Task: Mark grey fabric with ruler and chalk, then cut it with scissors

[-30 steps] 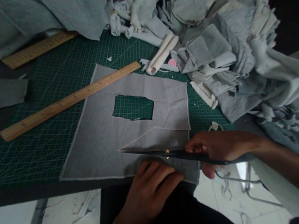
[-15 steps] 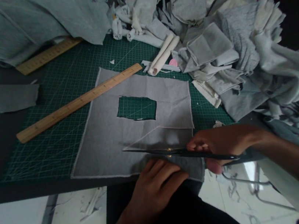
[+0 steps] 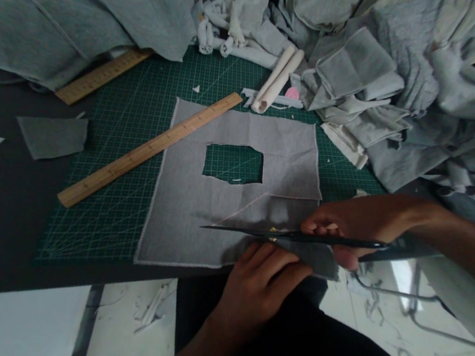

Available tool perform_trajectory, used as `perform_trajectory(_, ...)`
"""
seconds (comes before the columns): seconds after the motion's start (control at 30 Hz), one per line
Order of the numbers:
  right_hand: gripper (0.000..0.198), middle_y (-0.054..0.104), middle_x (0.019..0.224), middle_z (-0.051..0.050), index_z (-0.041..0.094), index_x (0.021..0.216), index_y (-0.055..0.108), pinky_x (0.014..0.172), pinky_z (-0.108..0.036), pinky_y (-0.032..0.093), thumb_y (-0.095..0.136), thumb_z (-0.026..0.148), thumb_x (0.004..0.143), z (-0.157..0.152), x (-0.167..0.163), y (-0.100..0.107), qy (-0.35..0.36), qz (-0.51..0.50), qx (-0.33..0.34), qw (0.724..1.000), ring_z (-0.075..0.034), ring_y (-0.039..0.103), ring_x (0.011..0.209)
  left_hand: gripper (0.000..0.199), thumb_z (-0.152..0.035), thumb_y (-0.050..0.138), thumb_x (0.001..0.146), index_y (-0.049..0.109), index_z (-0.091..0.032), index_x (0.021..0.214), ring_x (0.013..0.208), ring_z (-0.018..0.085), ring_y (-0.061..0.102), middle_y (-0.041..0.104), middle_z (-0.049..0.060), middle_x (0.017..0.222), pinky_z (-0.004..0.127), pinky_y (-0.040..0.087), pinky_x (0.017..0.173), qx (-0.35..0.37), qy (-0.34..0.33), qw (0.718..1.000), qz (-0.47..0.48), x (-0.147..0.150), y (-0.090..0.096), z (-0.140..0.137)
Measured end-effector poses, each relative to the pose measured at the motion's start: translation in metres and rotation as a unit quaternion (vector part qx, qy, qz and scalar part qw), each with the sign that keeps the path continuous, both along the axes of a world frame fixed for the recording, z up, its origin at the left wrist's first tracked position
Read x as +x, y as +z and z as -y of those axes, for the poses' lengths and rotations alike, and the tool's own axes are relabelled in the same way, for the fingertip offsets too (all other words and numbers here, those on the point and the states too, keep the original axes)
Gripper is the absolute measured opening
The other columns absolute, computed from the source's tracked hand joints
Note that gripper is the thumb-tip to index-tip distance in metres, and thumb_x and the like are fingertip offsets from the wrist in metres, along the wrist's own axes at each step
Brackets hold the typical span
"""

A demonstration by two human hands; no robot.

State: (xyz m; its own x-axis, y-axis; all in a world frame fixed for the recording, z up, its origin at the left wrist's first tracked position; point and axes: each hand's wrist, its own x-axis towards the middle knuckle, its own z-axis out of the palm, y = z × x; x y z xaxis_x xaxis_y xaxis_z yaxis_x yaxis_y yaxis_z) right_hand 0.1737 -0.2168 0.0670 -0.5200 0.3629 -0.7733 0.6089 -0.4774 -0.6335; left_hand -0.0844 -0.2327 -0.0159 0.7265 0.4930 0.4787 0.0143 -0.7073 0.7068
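Note:
A grey cloth piece [image 3: 171, 211] with a rectangular hole lies on the green cutting mat [image 3: 80, 223], its front part reaching over the table edge. My right hand [image 3: 354, 223] is closed around the handles of black scissors [image 3: 290, 235] with a gold-coloured pivot. The blades point left and lie low over the cloth, just below a thin pale line; they look nearly together. Under the blades, my left hand [image 3: 261, 281] rests on the cloth's front edge, fingers extended and lying flat. Its thumb is hidden. A wooden ruler [image 3: 149, 150] lies across the cloth's upper left corner.
Heaped grey and cream fabric pieces [image 3: 350, 68] fill the back right. A large grey cloth [image 3: 109, 19] covers part of a second wooden ruler [image 3: 103, 76]. Rolled cream cloth [image 3: 279, 78] and a small grey scrap [image 3: 54, 134] lie nearby. The table's front edge runs beside my body.
The view has shifted, so the table things appear farther right. Relative to the cloth, the scissors' tip has moved slightly left. My left hand stays on the cloth.

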Motion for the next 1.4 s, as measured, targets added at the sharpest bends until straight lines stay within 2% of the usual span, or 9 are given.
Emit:
perform_trajectory(0.13,0.049,0.050,0.069,0.007,0.021,0.079,0.055,0.054,-0.024,0.032,0.085,0.060,0.078,0.001,-0.002,0.000,0.006,0.008,0.018,1.000,-0.012,0.044,0.062,0.021,-0.020,0.055,0.112,0.075,-0.020,0.119,0.105,0.018,0.069,0.078,0.002,0.111,0.033,0.056,0.095,-0.002,-0.002,1.000,0.003,0.001,-0.002,0.001)
perform_trajectory(0.33,0.048,0.048,0.067,0.007,0.023,0.079,0.052,0.055,-0.024,0.034,0.083,0.060,0.078,0.002,-0.005,0.002,-0.017,-0.003,-0.002,1.000,-0.012,0.045,0.061,0.018,-0.019,0.057,0.111,0.075,-0.018,0.113,0.106,0.017,0.069,0.078,0.002,0.114,0.030,0.056,0.095,0.004,0.005,1.000,0.013,0.003,0.001,0.001)
perform_trajectory(0.53,0.035,0.051,0.062,0.008,0.022,0.079,0.055,0.050,-0.023,0.031,0.077,0.048,0.087,0.004,-0.003,-0.002,-0.027,0.018,-0.030,0.999,-0.010,0.044,0.055,0.021,-0.019,0.054,0.112,0.075,-0.018,0.113,0.104,0.017,0.070,0.079,0.001,0.114,0.031,0.055,0.095,0.000,0.006,1.000,-0.004,0.003,0.001,0.001)
perform_trajectory(0.63,0.033,0.053,0.067,0.007,0.021,0.081,0.058,0.052,-0.023,0.033,0.083,0.044,0.082,0.003,-0.004,-0.004,-0.037,0.015,-0.033,0.999,-0.011,0.047,0.059,0.019,-0.020,0.055,0.111,0.075,-0.019,0.112,0.103,0.017,0.070,0.079,0.001,0.111,0.031,0.054,0.093,0.003,0.008,1.000,0.000,0.003,0.000,0.002)
perform_trajectory(0.77,0.042,0.051,0.069,0.007,0.021,0.078,0.056,0.053,-0.023,0.032,0.088,0.049,0.076,0.000,-0.006,-0.003,-0.046,0.004,-0.033,0.998,-0.011,0.044,0.061,0.022,-0.019,0.053,0.112,0.075,-0.018,0.112,0.102,0.017,0.070,0.079,0.002,0.110,0.031,0.054,0.093,-0.003,0.004,1.000,0.004,0.003,0.000,0.002)
perform_trajectory(0.9,0.043,0.053,0.070,0.006,0.021,0.076,0.057,0.055,-0.024,0.034,0.086,0.052,0.079,-0.001,-0.008,-0.003,-0.049,-0.006,-0.029,0.998,-0.012,0.047,0.063,0.020,-0.018,0.054,0.112,0.075,-0.017,0.111,0.101,0.017,0.071,0.079,0.002,0.109,0.031,0.055,0.092,0.002,0.003,1.000,0.009,0.003,-0.001,0.001)
perform_trajectory(1.03,0.049,0.051,0.070,0.005,0.021,0.077,0.058,0.053,-0.024,0.032,0.076,0.065,0.086,0.000,-0.008,-0.003,-0.054,-0.012,-0.010,0.998,-0.012,0.045,0.063,0.022,-0.020,0.053,0.113,0.075,-0.019,0.112,0.103,0.017,0.071,0.080,0.001,0.111,0.030,0.055,0.093,0.017,0.016,1.000,0.017,0.004,-0.002,0.001)
perform_trajectory(1.3,0.073,0.051,0.062,0.005,0.021,0.076,0.060,0.047,-0.024,0.028,0.067,0.094,0.077,0.002,-0.013,0.001,-0.105,-0.074,-0.035,0.991,-0.011,0.040,0.053,0.020,-0.019,0.054,0.112,0.075,-0.017,0.112,0.100,0.016,0.071,0.080,0.001,0.111,0.030,0.056,0.090,0.023,0.015,0.999,0.023,0.003,0.000,-0.001)
perform_trajectory(1.4,0.078,0.051,0.062,0.006,0.020,0.078,0.060,0.046,-0.024,0.028,0.060,0.099,0.077,0.003,-0.014,-0.001,-0.110,-0.076,-0.042,0.990,-0.009,0.038,0.051,0.018,-0.018,0.057,0.111,0.075,-0.018,0.113,0.102,0.016,0.071,0.080,0.000,0.112,0.030,0.056,0.091,0.026,0.016,0.999,0.016,0.002,-0.001,0.000)
